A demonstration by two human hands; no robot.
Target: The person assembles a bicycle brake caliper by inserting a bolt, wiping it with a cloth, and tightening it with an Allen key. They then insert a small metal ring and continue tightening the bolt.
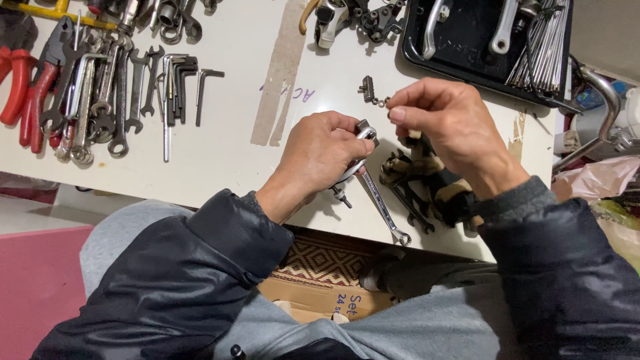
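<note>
Both hands [387, 137] near table edge [220, 193]

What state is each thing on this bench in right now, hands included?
Left hand: closed around a small silver brake part.
Right hand: fingertips pinching a tiny piece, too small to identify.
Combination wrench: lying flat on the table.
Hex keys: laid out in a row.
Black tray: filled with spokes and levers.
</note>
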